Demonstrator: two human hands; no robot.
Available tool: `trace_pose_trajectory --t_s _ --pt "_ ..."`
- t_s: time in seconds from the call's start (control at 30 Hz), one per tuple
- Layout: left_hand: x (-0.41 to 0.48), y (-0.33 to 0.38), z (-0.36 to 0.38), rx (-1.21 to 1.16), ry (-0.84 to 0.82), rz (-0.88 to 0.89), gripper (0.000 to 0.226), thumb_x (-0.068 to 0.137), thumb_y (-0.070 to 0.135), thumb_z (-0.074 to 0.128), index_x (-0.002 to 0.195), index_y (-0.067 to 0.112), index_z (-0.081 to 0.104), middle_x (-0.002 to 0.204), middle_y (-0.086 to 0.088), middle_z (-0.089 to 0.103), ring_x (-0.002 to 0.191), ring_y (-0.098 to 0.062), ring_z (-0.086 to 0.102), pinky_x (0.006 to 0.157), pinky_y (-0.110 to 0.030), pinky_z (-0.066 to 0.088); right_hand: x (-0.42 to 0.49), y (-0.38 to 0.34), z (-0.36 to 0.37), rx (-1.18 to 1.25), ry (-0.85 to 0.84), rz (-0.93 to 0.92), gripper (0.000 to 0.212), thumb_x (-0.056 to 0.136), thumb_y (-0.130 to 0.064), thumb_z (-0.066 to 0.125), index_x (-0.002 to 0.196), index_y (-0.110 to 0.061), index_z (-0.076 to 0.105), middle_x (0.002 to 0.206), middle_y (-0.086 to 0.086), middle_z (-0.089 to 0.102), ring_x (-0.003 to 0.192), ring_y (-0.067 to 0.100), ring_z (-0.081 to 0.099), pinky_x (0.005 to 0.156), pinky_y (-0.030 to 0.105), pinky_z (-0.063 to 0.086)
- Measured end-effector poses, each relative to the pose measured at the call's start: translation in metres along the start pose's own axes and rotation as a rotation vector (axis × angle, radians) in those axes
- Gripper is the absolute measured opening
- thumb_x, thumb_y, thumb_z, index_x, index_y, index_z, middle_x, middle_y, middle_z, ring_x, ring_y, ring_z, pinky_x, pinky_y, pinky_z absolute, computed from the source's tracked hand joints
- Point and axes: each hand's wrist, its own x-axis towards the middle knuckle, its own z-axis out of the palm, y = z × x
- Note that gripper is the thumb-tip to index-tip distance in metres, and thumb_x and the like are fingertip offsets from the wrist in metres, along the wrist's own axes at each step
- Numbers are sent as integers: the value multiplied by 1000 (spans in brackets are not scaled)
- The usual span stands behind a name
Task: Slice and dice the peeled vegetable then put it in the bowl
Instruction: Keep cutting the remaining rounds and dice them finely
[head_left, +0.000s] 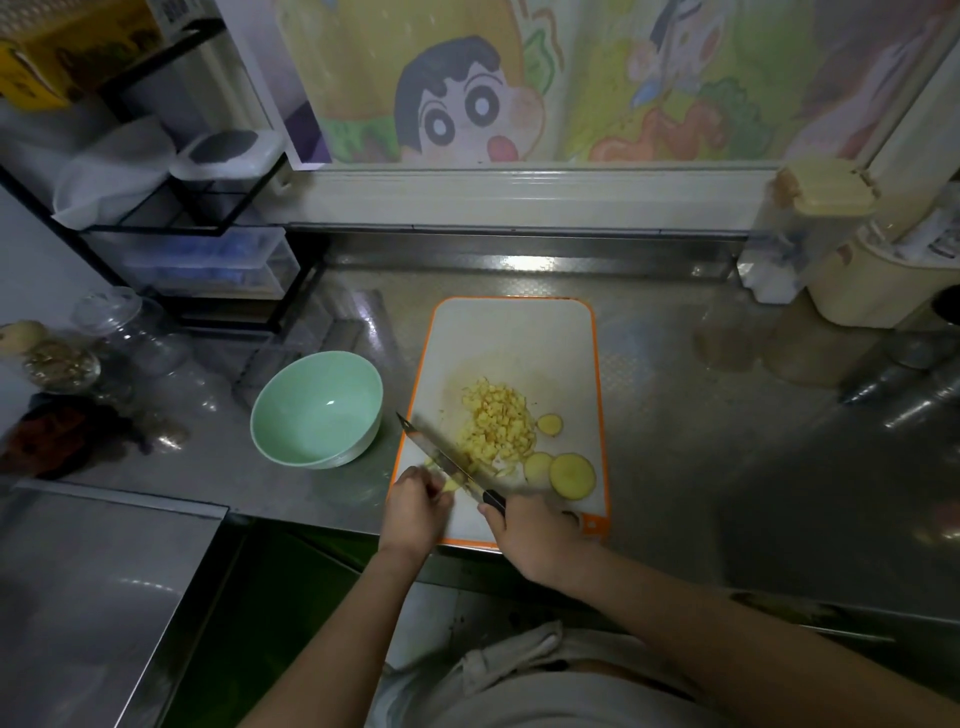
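Overhead view: a person's two bare arms reach onto a white cutting board (511, 338) w/ orange rim, set on a steel counter (701, 441). R hand (535, 540) is wrapped tight round the black handle of a knife (441, 457). The blade's long axis runs from handle at 4 o'clock to tip at 10 o'clock, slanting across the board's near-left corner. L hand (415, 506), fingers curled, pinches a small yellow veg piece (451, 486) against the board, right under the blade's mid-part. Hand & blade hide most of it, so its size can't be told.

Diced pile (498, 421) lies mid-board, at 12–1 o'clock from the L hand, up against the blade's far side. Three round slices (571, 475), uncut, lie flat at 1 o'clock from the R hand, beside the pile. Pale green bowl (317, 410) sits off the board at 10 o'clock from the L hand, near the knife tip; nothing shows inside it.

Judgement: dicing looks past halfway, w/ the slices not yet cut. L hand is nearer the bowl, R hand nearer the slices, so the transfer likely goes leftward over the board's edge.
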Motion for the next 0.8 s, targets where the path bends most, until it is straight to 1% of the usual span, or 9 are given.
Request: trace_pose_trajectory --t_s 0.07,0.13,0.43,0.53,0.6,0.63,0.67,0.7,0.8 --pt "0 -1 1 -1 3 -5 7 77 4 65 76 3 59 88 -16 61 82 -29 60 70 -24 39 -2 -2 0 -54 24 -1 45 101 -44 31 105 -8 57 103 13 61 99 27 61 65 25 32" --pt "1 -2 1 7 2 3 5 77 4 65 78 1 61 89 -17 62 83 -29 60 71 -25 40 -2 -4 1 -77 25 8 48 101 -44 30 115 -7 56 114 12 61 104 27 60 67 25 33" --pt "1 -3 1 29 -8 22 5 77 5 65 77 1 62 89 -16 61 82 -28 60 71 -26 40 2 -4 4 -35 -19 25 48 101 -44 31 115 -6 57 113 12 62 102 27 60 67 26 32" --pt "1 -4 2 44 -24 31 5 77 7 65 78 2 63 89 -14 60 82 -28 59 71 -26 40 5 -3 4 15 -50 18 46 100 -44 32 106 -6 58 99 10 60 90 24 59 58 24 32" --pt "0 -4 2 42 -23 33 6 78 9 65 78 4 62 89 -14 60 81 -27 59 71 -27 41 9 2 5 75 -86 30 42 100 -44 32 82 -12 53 78 5 53 69 18 52 48 24 27" --pt "0 -4 2 38 -15 34 6 78 9 65 77 5 62 88 -14 60 81 -27 59 70 -27 40 11 5 5 98 -89 36 43 100 -44 33 72 -15 46 70 2 48 63 16 49 47 25 28" --pt "-1 -4 3 37 -8 36 7 78 10 65 75 5 61 87 -14 60 80 -28 59 70 -26 40 14 7 6 109 -87 40 43 100 -44 33 67 -17 41 67 1 46 62 17 49 50 26 33" --pt "-1 -3 2 41 -6 37 7 78 10 66 75 6 61 87 -14 60 80 -28 59 70 -26 39 16 10 8 111 -78 39 43 100 -45 34 69 -16 43 68 3 48 68 20 54 56 27 39" --pt "-1 -2 2 41 -10 52 9 80 11 67 76 5 61 89 -14 59 82 -28 58 72 -27 40 20 16 8 122 -28 13 47 98 -46 35 95 -7 60 92 13 63 92 30 62 79 37 52"
